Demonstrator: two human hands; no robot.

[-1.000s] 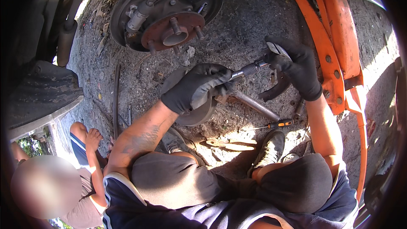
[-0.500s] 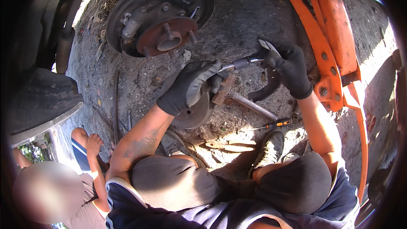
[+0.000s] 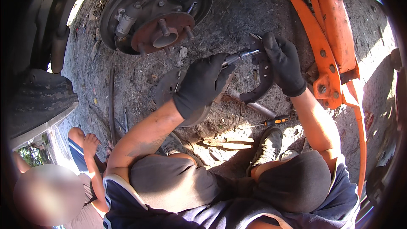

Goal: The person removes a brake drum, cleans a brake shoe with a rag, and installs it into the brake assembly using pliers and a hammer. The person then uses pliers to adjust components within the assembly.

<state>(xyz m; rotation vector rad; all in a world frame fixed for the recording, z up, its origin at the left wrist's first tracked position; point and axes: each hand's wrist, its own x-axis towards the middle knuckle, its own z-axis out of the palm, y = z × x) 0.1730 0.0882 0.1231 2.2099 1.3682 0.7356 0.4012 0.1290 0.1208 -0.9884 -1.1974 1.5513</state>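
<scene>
From my screen, the left glove (image 3: 201,80) hides one end of the spring-wrapped rod (image 3: 231,60) and much of the brake drum (image 3: 163,90); the right glove (image 3: 285,65) masks part of the brake shoe (image 3: 266,84); the backing plate (image 3: 111,17) clips the top edge, and the bystander's head (image 3: 50,195) is all blur!

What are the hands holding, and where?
The left hand holds a silver rod by its left end; the right hand holds a dark curved piece near its top.
</scene>
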